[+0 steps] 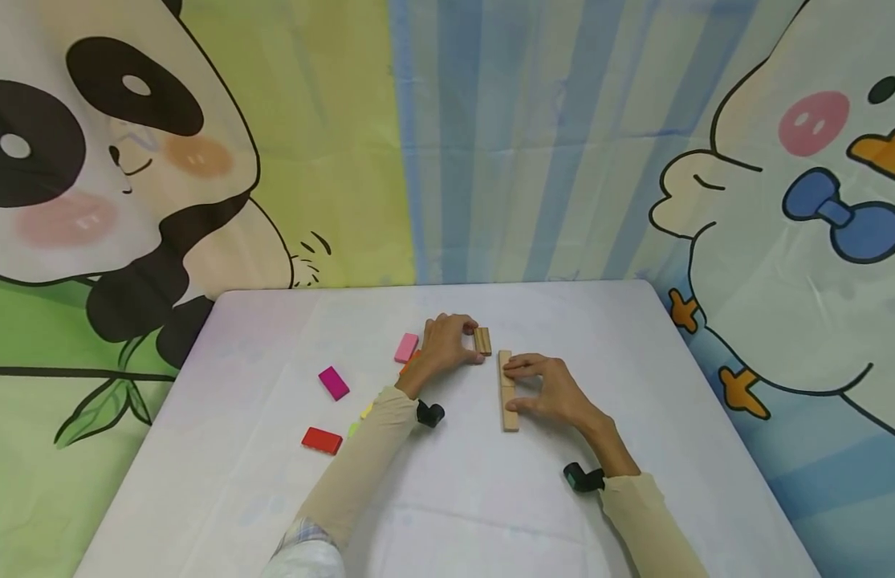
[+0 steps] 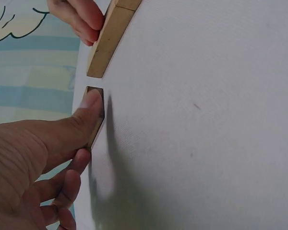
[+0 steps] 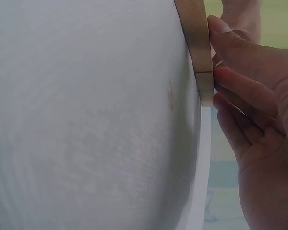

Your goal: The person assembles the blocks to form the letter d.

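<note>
My left hand (image 1: 445, 345) pinches a short plain wooden block (image 1: 482, 341) by its two ends near the middle of the table. In the left wrist view its thumb covers one end of that wooden block (image 2: 97, 120). Just to the right and nearer lies a row of plain wooden blocks (image 1: 509, 409), end to end. Against the right side of this row, the fingertips and thumb of my right hand (image 1: 555, 389) rest. The right wrist view has those fingertips touching one face of the wooden blocks (image 3: 198, 43), not wrapped around them. A small gap separates the pinched block from the row.
Left of my left arm lie a pink block (image 1: 406, 348), a magenta block (image 1: 334, 383) and a red block (image 1: 322, 440). Orange, yellow and green blocks are partly hidden by the left arm. A printed cloth backdrop (image 1: 534, 144) rises behind the white table (image 1: 230, 498).
</note>
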Motion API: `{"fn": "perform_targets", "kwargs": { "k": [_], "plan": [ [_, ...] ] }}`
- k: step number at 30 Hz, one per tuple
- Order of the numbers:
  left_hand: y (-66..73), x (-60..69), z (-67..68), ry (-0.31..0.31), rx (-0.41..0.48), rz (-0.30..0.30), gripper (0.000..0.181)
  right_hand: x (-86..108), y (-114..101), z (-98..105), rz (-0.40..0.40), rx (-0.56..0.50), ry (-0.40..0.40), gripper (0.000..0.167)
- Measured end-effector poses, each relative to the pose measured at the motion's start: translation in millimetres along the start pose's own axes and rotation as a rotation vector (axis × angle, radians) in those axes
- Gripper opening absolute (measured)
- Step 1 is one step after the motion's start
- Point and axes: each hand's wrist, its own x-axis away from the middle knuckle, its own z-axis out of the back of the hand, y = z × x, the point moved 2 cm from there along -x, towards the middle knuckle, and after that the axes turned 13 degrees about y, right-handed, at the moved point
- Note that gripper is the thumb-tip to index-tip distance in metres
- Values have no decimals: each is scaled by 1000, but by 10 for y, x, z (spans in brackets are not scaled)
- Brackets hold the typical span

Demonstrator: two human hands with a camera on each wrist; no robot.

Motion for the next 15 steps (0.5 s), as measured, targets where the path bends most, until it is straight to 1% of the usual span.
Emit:
{"fn": "perform_targets", "kwargs": {
  "k": [6,11,15],
  "plan": [
    [-14,-26,12,0,29,8,55,-14,-11,22,5,0,22,56],
    [-4,-54,-32,-5,24,10,55,-12,-12,8,15,-2,19,56],
    [17,-75,-85,-1,13,-10,55,-12,-18,-3,11,-16,14,55]
  ]
}}
